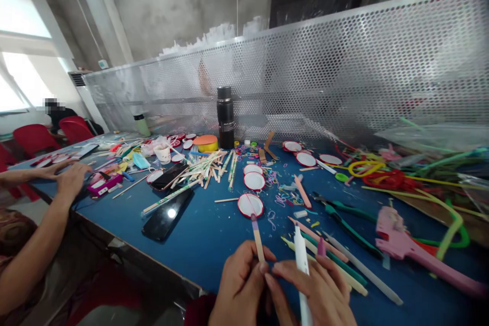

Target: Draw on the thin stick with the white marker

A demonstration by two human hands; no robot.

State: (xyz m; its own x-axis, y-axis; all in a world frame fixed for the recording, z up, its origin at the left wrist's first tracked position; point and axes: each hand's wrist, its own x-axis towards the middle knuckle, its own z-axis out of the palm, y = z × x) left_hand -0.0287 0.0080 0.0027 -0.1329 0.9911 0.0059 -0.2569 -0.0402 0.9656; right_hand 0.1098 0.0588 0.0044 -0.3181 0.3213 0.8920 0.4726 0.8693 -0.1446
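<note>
At the bottom edge my left hand is closed around a wooden craft stick with a purple tip, which stands upright. My right hand touches the left at the fingertips and grips a white marker pen that points away from me. A pink-tipped stick rises between the right hand's fingers. Both hands hover over the near edge of the blue table. A round white disc with a red rim lies just beyond the stick.
A pink glue gun lies right; green pliers, straws and sticks lie beside my right hand. Two black phones lie left. A black flask stands before a perforated metal screen. Another person's hands rest on the far left.
</note>
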